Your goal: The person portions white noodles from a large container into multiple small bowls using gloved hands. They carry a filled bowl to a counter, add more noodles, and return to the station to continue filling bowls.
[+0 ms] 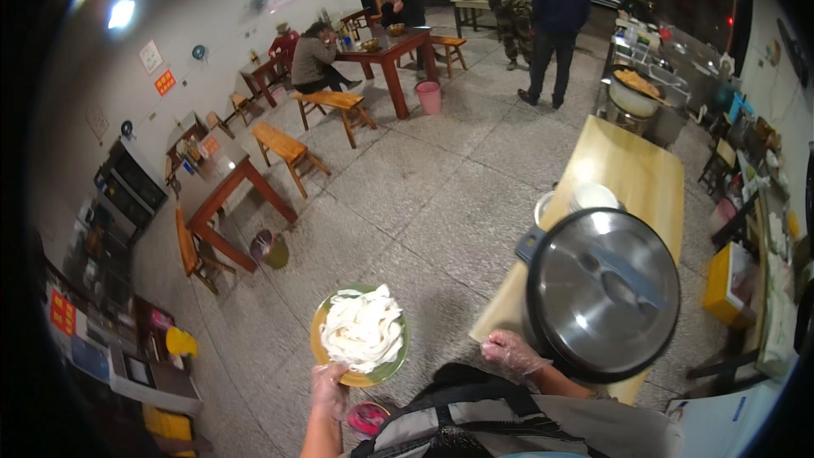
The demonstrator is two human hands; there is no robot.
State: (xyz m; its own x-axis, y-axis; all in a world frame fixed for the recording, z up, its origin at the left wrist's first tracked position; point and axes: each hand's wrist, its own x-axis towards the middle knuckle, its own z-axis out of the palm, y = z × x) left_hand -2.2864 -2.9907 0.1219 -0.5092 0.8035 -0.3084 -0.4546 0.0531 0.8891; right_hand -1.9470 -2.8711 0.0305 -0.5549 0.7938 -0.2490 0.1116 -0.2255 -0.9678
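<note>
My left hand [330, 389], in a clear plastic glove, grips the near rim of a yellow and green plate [399, 362]. White strips that look like wide noodles [362, 331] are heaped on it, out over the floor. My right hand [510, 352], also gloved, has its fingers curled in and nothing visible in them. It is beside the near corner of a light wooden table [636, 152]. Just right of that hand stands a large pot with a shiny metal lid [572, 305] and a grey lid handle [626, 277].
White bowls [594, 196] sit behind the pot. A red bucket [369, 418] is by my feet. Dining tables [219, 194] and wooden benches [286, 143] stand to the left, with seated people beyond. Two people [559, 19] stand farther off, near a food-filled pan [636, 92].
</note>
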